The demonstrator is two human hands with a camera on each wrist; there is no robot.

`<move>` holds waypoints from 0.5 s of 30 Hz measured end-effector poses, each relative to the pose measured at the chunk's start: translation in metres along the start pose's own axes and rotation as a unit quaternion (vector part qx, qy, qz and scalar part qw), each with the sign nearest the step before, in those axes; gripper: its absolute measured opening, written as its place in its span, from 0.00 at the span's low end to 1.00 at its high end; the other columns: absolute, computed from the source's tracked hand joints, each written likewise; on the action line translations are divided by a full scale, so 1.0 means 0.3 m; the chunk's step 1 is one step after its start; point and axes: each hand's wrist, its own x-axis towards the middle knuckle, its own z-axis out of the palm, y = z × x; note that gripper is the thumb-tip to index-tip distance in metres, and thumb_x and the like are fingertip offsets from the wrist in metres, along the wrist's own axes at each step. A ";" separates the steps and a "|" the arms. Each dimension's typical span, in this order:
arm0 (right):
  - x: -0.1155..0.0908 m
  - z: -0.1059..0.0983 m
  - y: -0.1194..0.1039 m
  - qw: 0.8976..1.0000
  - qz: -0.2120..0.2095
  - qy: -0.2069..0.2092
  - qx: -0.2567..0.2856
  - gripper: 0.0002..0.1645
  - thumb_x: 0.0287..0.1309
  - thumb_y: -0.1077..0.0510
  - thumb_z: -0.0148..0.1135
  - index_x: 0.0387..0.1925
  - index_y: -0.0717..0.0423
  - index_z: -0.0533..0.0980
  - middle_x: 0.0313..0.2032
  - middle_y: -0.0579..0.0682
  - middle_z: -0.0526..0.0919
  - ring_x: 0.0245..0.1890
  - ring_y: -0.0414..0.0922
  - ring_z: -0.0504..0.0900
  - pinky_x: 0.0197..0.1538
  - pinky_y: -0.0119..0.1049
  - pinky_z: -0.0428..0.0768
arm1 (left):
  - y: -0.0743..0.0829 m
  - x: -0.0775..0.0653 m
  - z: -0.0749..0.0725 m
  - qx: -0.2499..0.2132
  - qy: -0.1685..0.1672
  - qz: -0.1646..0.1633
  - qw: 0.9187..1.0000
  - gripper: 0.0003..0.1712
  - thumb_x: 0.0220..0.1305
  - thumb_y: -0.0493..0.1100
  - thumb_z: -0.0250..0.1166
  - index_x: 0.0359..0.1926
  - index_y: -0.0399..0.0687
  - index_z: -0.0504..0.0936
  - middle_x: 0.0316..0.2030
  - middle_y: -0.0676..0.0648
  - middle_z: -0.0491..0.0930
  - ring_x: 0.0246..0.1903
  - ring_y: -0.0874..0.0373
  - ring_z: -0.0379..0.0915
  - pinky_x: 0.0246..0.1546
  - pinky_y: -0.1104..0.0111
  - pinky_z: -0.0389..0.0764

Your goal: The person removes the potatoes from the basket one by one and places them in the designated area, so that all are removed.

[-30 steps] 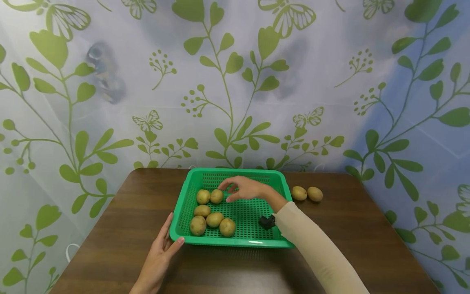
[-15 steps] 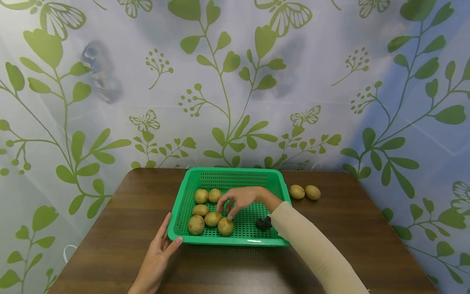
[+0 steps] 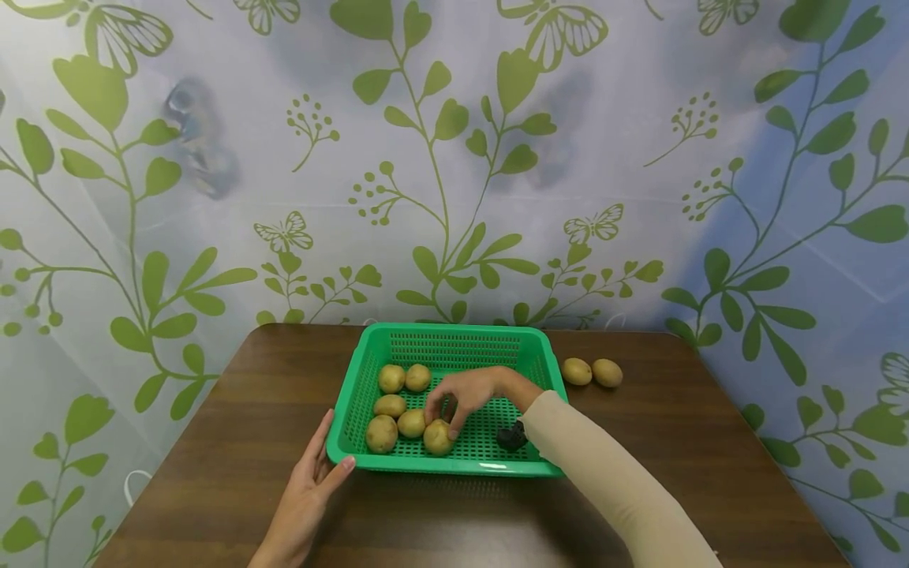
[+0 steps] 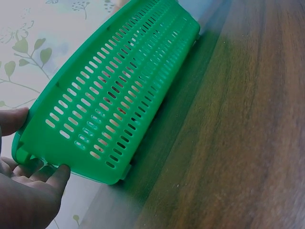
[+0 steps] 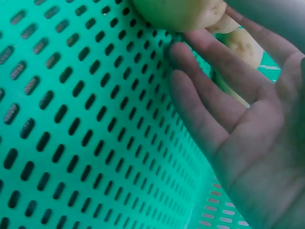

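Note:
A green plastic basket (image 3: pixel 483 467) with slotted walls rests on the brown table. Several potatoes (image 3: pixel 390 406) lie in its left half. My left hand (image 3: pixel 304 491) grips the basket's front left corner, thumb over the rim. In the left wrist view, fingers of the left hand (image 4: pixel 33 191) curl under that rim. Inside the basket, my right hand (image 3: pixel 465 398) has its thumb and fingers on either side of the front right potato (image 3: pixel 438 439). The right wrist view shows that potato (image 5: pixel 178 14) at the fingertips; the thumb's contact is hidden there.
Two more potatoes (image 3: pixel 592 372) lie on the table (image 3: pixel 660 442) just right of the basket. A black object (image 3: pixel 511 436) shows by the right cuff, over the basket floor. Behind the table hangs a leaf-patterned curtain (image 3: pixel 454 173).
My right hand has moved down and toward the front of the basket, from beside a back potato to the front right one. The left hand keeps its grip on the corner.

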 end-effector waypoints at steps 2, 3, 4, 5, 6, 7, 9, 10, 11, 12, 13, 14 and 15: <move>0.004 0.003 0.002 1.000 -0.005 -0.004 0.001 0.21 0.57 0.66 0.77 0.51 0.53 0.80 0.52 0.45 0.81 0.54 0.42 0.81 0.56 0.37 0.80 | 0.002 0.001 0.002 0.002 0.000 0.000 1.000 0.48 0.78 0.41 0.61 0.85 0.59 0.42 0.81 0.42 0.42 0.76 0.43 0.45 0.58 0.79 0.68; 0.005 0.005 0.002 1.000 -0.005 -0.005 0.004 0.22 0.57 0.66 0.77 0.51 0.52 0.79 0.52 0.46 0.81 0.54 0.41 0.81 0.56 0.37 0.80 | 0.003 0.001 0.003 0.002 -0.001 0.000 1.000 0.48 0.78 0.41 0.61 0.85 0.59 0.42 0.81 0.42 0.42 0.76 0.43 0.46 0.58 0.79 0.68; 0.007 0.006 0.004 1.000 -0.002 -0.003 0.006 0.22 0.56 0.66 0.78 0.50 0.52 0.79 0.51 0.46 0.81 0.54 0.40 0.81 0.55 0.37 0.80 | 0.004 0.001 0.004 0.003 -0.001 0.000 1.000 0.48 0.78 0.41 0.61 0.85 0.59 0.42 0.81 0.41 0.42 0.76 0.42 0.46 0.58 0.79 0.68; 0.008 0.007 0.005 1.000 0.001 -0.002 0.006 0.22 0.56 0.66 0.78 0.49 0.52 0.78 0.51 0.46 0.81 0.54 0.40 0.81 0.55 0.37 0.80 | 0.004 0.002 0.004 0.002 0.000 -0.001 1.000 0.47 0.78 0.41 0.61 0.85 0.60 0.42 0.81 0.41 0.42 0.76 0.43 0.46 0.58 0.79 0.68; 0.007 0.007 0.004 1.000 0.007 0.000 0.006 0.22 0.55 0.66 0.79 0.49 0.51 0.78 0.51 0.45 0.81 0.54 0.39 0.81 0.55 0.37 0.81 | 0.005 0.002 0.004 0.002 0.000 -0.002 1.000 0.47 0.78 0.41 0.61 0.85 0.60 0.42 0.81 0.42 0.42 0.76 0.43 0.46 0.58 0.79 0.69; 0.005 0.007 0.004 1.000 0.015 0.001 0.006 0.22 0.55 0.66 0.79 0.49 0.50 0.78 0.51 0.44 0.81 0.54 0.39 0.80 0.54 0.36 0.81 | 0.005 0.003 0.005 0.002 0.000 -0.004 1.000 0.47 0.78 0.41 0.61 0.85 0.60 0.42 0.81 0.42 0.42 0.76 0.44 0.46 0.58 0.79 0.69; -0.002 0.003 0.004 1.000 0.023 0.000 0.002 0.23 0.56 0.65 0.79 0.50 0.50 0.79 0.52 0.43 0.81 0.54 0.38 0.80 0.54 0.36 0.81 | 0.003 0.003 0.005 0.001 -0.001 -0.005 1.000 0.47 0.78 0.41 0.61 0.84 0.60 0.42 0.81 0.42 0.42 0.76 0.44 0.46 0.58 0.79 0.69; -0.007 0.000 0.003 1.000 0.027 -0.002 0.003 0.23 0.56 0.65 0.78 0.51 0.50 0.79 0.52 0.43 0.81 0.54 0.40 0.80 0.54 0.36 0.81 | 0.004 0.003 0.005 0.000 -0.002 -0.004 1.000 0.47 0.78 0.41 0.61 0.84 0.61 0.42 0.81 0.42 0.42 0.76 0.44 0.46 0.58 0.79 0.69; -0.012 -0.003 0.003 0.999 0.033 -0.001 0.005 0.23 0.57 0.65 0.78 0.52 0.49 0.80 0.53 0.42 0.80 0.54 0.41 0.80 0.53 0.36 0.81 | 0.003 0.003 0.006 0.001 -0.002 -0.005 1.000 0.47 0.78 0.41 0.61 0.84 0.61 0.42 0.81 0.42 0.42 0.76 0.44 0.46 0.58 0.79 0.69; -0.017 -0.007 0.001 0.999 0.039 0.001 0.009 0.24 0.58 0.64 0.78 0.54 0.48 0.80 0.54 0.42 0.79 0.55 0.43 0.80 0.53 0.37 0.81 | 0.003 0.003 0.006 0.001 -0.002 -0.005 1.000 0.47 0.78 0.41 0.61 0.84 0.61 0.42 0.81 0.42 0.42 0.76 0.43 0.46 0.58 0.79 0.69; -0.020 -0.011 0.001 0.999 0.040 0.003 0.014 0.24 0.58 0.64 0.77 0.55 0.48 0.80 0.54 0.42 0.79 0.55 0.44 0.79 0.53 0.37 0.81 | 0.002 0.002 0.006 0.002 -0.002 -0.004 1.000 0.47 0.78 0.41 0.61 0.85 0.60 0.42 0.81 0.41 0.42 0.76 0.43 0.47 0.57 0.79 0.69; -0.023 -0.015 0.000 0.999 0.040 0.008 0.019 0.24 0.59 0.64 0.77 0.55 0.48 0.80 0.54 0.43 0.78 0.56 0.46 0.79 0.53 0.38 0.81 | 0.002 0.001 0.006 0.002 -0.002 -0.002 1.000 0.47 0.78 0.41 0.61 0.85 0.60 0.42 0.81 0.41 0.42 0.76 0.43 0.47 0.57 0.80 0.69; -0.024 -0.018 -0.001 0.999 0.039 0.014 0.025 0.24 0.59 0.64 0.76 0.55 0.49 0.80 0.54 0.44 0.78 0.56 0.48 0.78 0.53 0.38 0.81 | 0.002 0.000 0.006 0.003 -0.002 -0.002 1.000 0.47 0.78 0.41 0.61 0.85 0.60 0.42 0.81 0.41 0.42 0.76 0.43 0.47 0.57 0.80 0.69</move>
